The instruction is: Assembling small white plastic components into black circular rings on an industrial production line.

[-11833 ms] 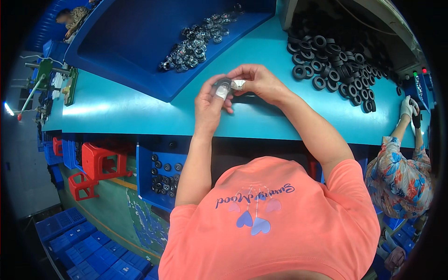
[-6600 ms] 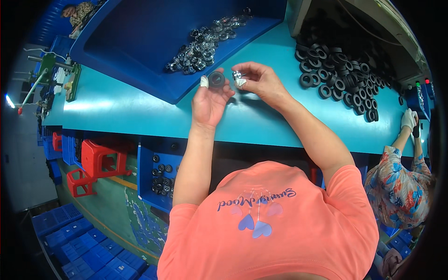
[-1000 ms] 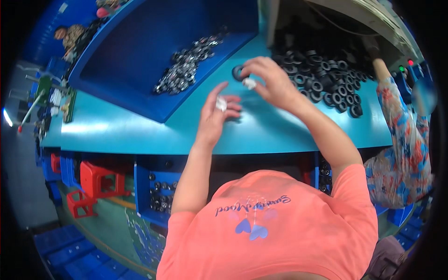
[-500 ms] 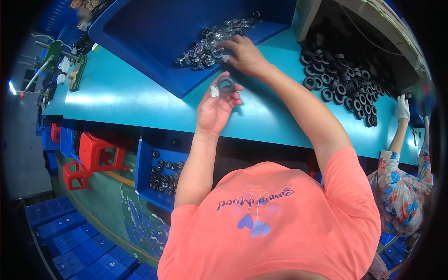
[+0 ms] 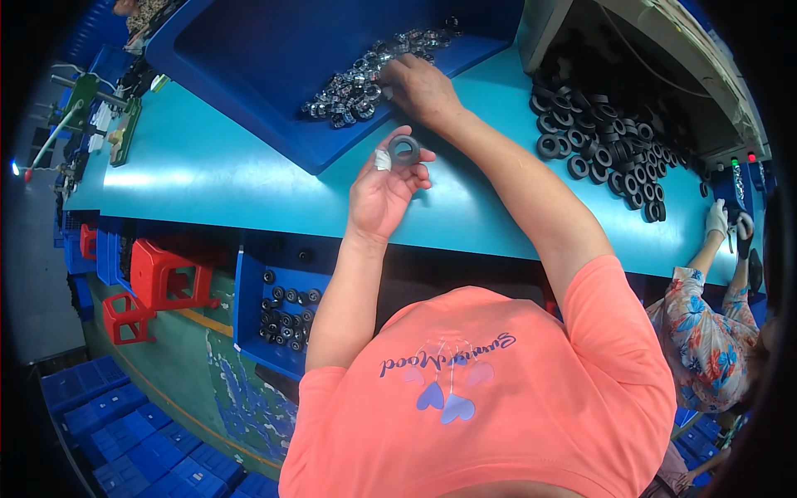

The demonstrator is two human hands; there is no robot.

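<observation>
My left hand (image 5: 383, 195), palm up with white tape on a finger, holds a black rubber ring (image 5: 404, 161) between thumb and fingers, over the table just in front of a blue bin (image 5: 282, 143). My right hand (image 5: 421, 90) reaches over the bin's near edge. Its fingers are bent down and closed at the pile of small shiny clear-and-dark round parts (image 5: 355, 93). Whatever lies between those fingertips is hidden.
Many black rings (image 5: 618, 149) lie heaped on the turquoise table (image 5: 490, 195) at the right. Beyond them a co-worker's gloved hand (image 5: 716, 217) is at the table. Red stools (image 5: 166, 274) and a blue tray (image 5: 249, 319) holding dark wheels are below the table's left side.
My right hand has moved slightly left and farther into the pile, its fingers closing down. My left hand keeps the ring in nearly the same place. The co-worker's second hand has come into view.
</observation>
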